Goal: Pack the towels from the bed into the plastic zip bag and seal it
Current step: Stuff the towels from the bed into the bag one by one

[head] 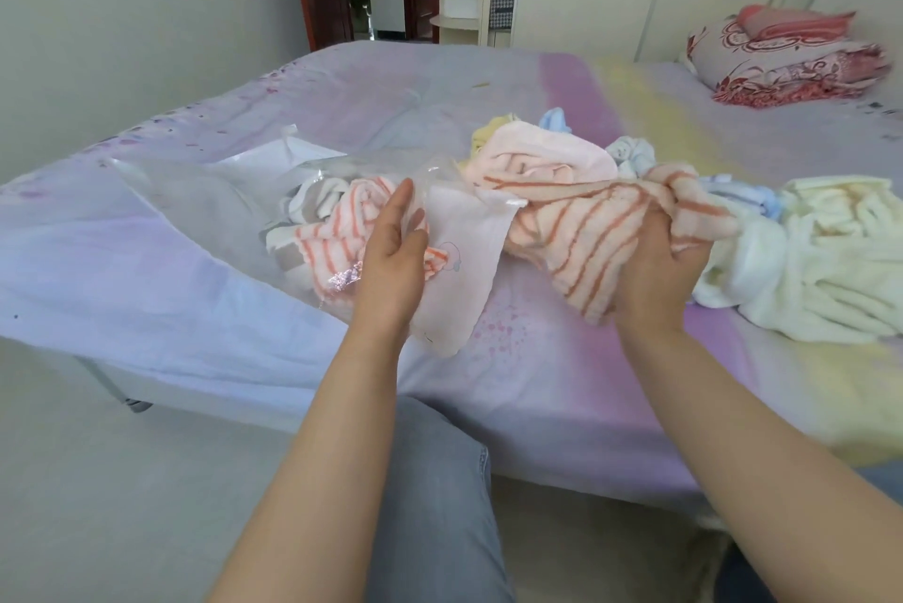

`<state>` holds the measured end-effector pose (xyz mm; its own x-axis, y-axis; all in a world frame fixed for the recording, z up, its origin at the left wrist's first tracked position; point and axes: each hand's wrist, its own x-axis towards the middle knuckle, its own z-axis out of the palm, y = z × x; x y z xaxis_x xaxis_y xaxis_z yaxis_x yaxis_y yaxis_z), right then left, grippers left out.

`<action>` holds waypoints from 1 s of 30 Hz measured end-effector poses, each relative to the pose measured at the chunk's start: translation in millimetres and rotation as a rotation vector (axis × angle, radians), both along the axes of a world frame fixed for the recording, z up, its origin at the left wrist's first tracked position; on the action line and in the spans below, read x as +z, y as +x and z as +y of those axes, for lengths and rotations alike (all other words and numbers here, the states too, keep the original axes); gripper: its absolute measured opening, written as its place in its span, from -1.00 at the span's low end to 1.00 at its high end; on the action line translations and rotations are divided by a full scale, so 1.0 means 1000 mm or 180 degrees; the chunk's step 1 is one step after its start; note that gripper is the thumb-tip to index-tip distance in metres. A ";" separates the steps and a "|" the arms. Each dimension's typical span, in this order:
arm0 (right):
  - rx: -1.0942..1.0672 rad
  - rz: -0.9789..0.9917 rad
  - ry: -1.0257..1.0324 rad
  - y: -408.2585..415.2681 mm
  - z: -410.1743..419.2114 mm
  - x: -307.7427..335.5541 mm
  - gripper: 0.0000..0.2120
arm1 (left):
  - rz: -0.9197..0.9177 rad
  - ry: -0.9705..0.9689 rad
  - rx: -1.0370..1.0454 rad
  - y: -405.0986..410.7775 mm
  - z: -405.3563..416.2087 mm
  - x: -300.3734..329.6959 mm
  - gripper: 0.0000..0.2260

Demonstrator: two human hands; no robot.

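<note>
head view: the bag [205, 211] lies flat on the bed [537, 382], long axis running left to right, mouth toward the right. its clear film makes the outline hard to trace; a striped towel [337, 216] and a white one show blurred inside. the left hand [391, 260] holds the mouth flap, fingers nearly straight, thumb behind the film. the right hand [655, 275] grips a second striped towel [591, 231], fingers curled and hidden under it; the towel stretches toward the mouth. a towel pile [801, 260] lies right of it. folded bedding [791, 60] sits far right.
</note>
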<state>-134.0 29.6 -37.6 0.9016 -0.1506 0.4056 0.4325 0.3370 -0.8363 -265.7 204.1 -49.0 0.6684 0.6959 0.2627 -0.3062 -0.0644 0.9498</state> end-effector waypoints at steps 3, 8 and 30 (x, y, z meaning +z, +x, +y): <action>0.0033 -0.0312 -0.0025 -0.009 -0.008 0.011 -0.80 | 0.0063 0.0092 -0.0005 -0.002 -0.004 0.001 -0.52; 0.0812 -0.0510 -0.1675 0.002 -0.010 0.015 -0.73 | 0.0147 0.0049 0.0000 0.000 -0.012 0.007 -0.59; 0.2342 -0.0314 -0.3780 0.074 0.026 -0.088 -0.33 | 0.0271 0.0309 0.0289 0.023 -0.037 0.024 -0.43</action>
